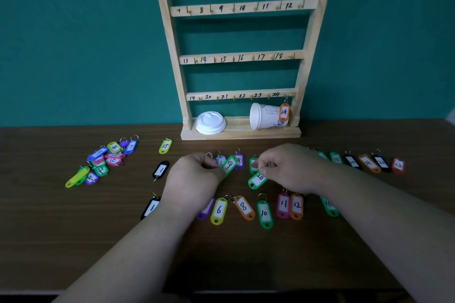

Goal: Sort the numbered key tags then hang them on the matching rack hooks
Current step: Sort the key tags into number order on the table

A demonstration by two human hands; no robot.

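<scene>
A wooden rack (242,58) with numbered hooks stands against the teal wall; an orange tag 24 (284,112) hangs at its lower right. Numbered key tags lie in two rows on the brown table (98,241). My left hand (194,177) pinches a green tag 9 (229,165) by its end. My right hand (288,167) pinches a green tag 20 (258,178) above the near row. That near row holds a yellow 6 (218,209), orange 8 (243,206), green 10 (264,214), pink 11 (283,205) and orange 12 (296,205).
A pile of unsorted tags (103,161) lies at the left. A white cup lid (210,122) and a tipped paper cup (264,115) sit on the rack's base. Black tag 1 (161,170) and yellow tag 15 (165,146) lie apart. More tags (369,162) line up at right.
</scene>
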